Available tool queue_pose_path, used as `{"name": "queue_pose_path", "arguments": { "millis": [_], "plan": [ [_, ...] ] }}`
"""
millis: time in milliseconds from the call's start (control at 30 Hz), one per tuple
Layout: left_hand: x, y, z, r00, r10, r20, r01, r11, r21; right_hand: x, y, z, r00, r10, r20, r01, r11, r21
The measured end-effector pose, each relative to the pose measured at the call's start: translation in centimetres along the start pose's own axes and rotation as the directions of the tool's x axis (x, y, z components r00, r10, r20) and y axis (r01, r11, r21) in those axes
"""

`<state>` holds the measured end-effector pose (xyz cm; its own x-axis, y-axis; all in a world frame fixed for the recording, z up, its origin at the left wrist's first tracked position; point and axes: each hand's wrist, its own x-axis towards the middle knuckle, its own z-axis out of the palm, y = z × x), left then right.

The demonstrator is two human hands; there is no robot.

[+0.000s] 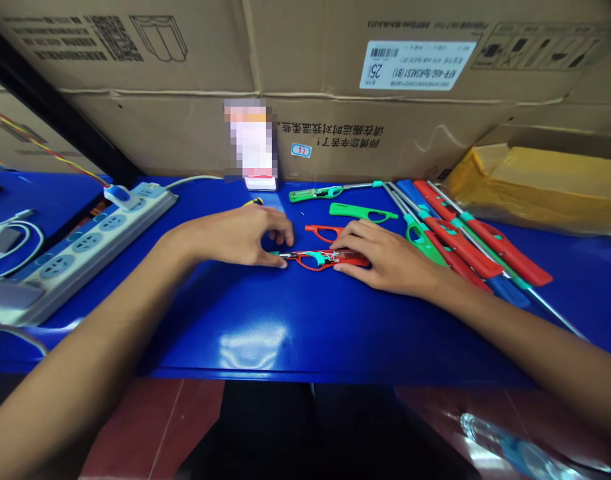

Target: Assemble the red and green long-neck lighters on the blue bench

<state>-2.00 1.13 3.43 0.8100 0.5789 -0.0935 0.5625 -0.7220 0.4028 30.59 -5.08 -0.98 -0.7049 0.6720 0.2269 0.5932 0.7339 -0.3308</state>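
Observation:
An opened red lighter (313, 259) with a teal trigger and a metal tip lies on the blue table (200, 340). My right hand (378, 257) has its fingers closed on the lighter's red handle end. At the metal tip on the left is my left hand (258, 237), its thumb and fingers apart. Just behind the lighter lies a loose red shell half (325, 232), partly under my right fingers. Farther back are a green shell half (363, 213) and an opened green lighter (318, 193).
Several red, green and blue lighters (485, 250) lie piled at the right. A white power strip (93, 243) runs along the left. Behind stand a lit phone (258, 150) and a large cardboard box (185, 127); a yellow-taped carton (545, 187) sits back right.

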Motion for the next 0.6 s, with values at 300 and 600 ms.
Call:
{"name": "queue_pose_path", "arguments": {
  "millis": [300,600],
  "plan": [
    [-0.6,-1.4,-0.6,0.995,-0.011,0.095,0.009,1.0,0.016,-0.2,0.9,-0.3,1.0,0.017,0.015,-0.016,0.999,-0.03],
    [-0.3,-1.0,-0.2,0.996,-0.026,0.086,0.03,0.999,-0.044,-0.2,0.9,-0.2,1.0,0.016,0.001,-0.016,1.0,-0.001]
  ]
}}
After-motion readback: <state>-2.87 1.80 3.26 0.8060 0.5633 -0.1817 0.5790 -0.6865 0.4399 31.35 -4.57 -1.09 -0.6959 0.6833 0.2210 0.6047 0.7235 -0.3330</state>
